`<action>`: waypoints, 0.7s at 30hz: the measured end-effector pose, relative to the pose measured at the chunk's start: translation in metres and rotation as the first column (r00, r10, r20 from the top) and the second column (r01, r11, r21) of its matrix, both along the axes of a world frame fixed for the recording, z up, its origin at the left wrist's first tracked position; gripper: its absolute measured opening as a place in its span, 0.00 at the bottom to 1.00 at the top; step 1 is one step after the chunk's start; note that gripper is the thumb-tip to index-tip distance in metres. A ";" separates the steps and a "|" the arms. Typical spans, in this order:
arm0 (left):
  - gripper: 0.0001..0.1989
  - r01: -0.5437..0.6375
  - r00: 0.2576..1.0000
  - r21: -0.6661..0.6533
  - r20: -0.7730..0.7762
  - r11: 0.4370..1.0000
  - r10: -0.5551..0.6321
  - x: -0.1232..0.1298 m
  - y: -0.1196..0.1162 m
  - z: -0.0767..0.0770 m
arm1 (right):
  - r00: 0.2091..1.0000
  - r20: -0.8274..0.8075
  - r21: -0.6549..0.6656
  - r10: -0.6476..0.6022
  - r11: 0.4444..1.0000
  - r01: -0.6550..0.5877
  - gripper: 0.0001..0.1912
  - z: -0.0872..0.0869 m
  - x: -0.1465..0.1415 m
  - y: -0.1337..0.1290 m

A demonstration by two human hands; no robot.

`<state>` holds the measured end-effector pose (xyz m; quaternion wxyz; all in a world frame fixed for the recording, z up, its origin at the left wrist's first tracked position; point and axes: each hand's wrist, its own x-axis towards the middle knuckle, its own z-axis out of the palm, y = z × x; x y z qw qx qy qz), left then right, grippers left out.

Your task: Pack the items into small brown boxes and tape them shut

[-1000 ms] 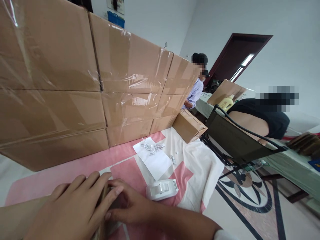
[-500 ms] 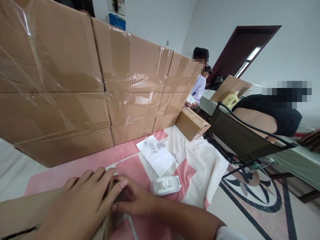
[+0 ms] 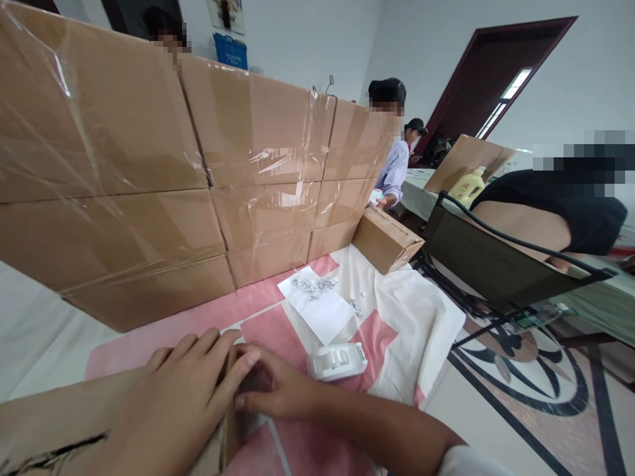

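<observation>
A cardboard box [image 3: 59,416] lies at the lower left, partly under my hands, with a torn slit along its near side. My left hand [image 3: 173,396] is laid across its top and grips the right end, fingers bent over the far edge and thumb at the end. My right hand [image 3: 278,383] meets it there, thumb and fingers curled on the box's end edge; its fingertips are partly hidden behind my left hand. Just right of my right hand is a white tape dispenser [image 3: 337,361]. Beyond it, small shiny metal pieces [image 3: 315,285] are heaped on a white paper sheet [image 3: 330,317].
Taped cardboard boxes [image 3: 268,152] form a wall along the far left. A smaller box [image 3: 387,239] stands at its right end. A dark folding chair [image 3: 496,264] holds a seated person. Other people are behind the boxes. A pink and white cloth [image 3: 268,330] covers the surface.
The view has shifted slightly, so the scene sits a little further right. Both hands keep their hold on the box's end. Behind the boxes, a person's head shows more at upper left.
</observation>
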<state>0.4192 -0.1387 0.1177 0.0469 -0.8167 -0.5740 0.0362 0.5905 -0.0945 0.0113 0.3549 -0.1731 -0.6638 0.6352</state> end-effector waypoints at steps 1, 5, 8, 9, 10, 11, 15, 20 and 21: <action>0.25 0.007 1.000 -0.012 -0.005 1.000 -0.008 -0.001 0.001 0.000 | 1.000 -0.008 0.010 -0.003 1.000 0.003 0.37 -0.001 0.000 0.000; 0.22 -0.009 1.000 -0.062 0.013 0.998 0.009 -0.002 0.005 0.000 | 1.000 0.004 -0.026 -0.006 1.000 0.006 0.37 -0.006 0.000 0.000; 0.22 -0.109 0.988 -0.089 0.100 0.990 0.118 0.002 0.006 0.007 | 0.999 0.046 -0.065 -0.012 0.998 0.014 0.37 -0.007 0.000 -0.001; 0.24 -0.131 0.982 -0.113 0.124 0.985 0.145 0.004 0.006 0.010 | 0.998 0.053 -0.071 -0.015 0.997 0.018 0.37 -0.006 0.000 -0.002; 0.25 -0.143 0.977 -0.136 0.137 0.980 0.162 0.006 0.006 0.013 | 0.998 0.059 -0.075 -0.016 0.997 0.021 0.37 -0.005 0.000 -0.002; 0.25 -0.147 0.976 -0.152 0.136 0.977 0.168 0.007 0.006 0.015 | 0.998 0.064 -0.079 -0.014 0.997 0.019 0.37 -0.004 0.000 -0.002; 0.24 -0.133 0.982 -0.167 0.114 0.977 0.153 0.010 0.005 0.020 | 0.999 0.053 -0.074 0.001 0.997 0.003 0.36 0.000 0.000 -0.001; 0.24 -0.206 0.953 -0.158 0.193 0.966 0.235 0.010 0.004 0.020 | 0.998 0.057 -0.019 -0.023 1.000 0.024 0.35 0.002 0.001 0.000; 0.24 -0.209 0.951 -0.161 0.197 0.965 0.239 0.010 0.004 0.021 | 0.998 0.058 -0.016 -0.021 1.000 0.022 0.34 0.003 0.001 0.000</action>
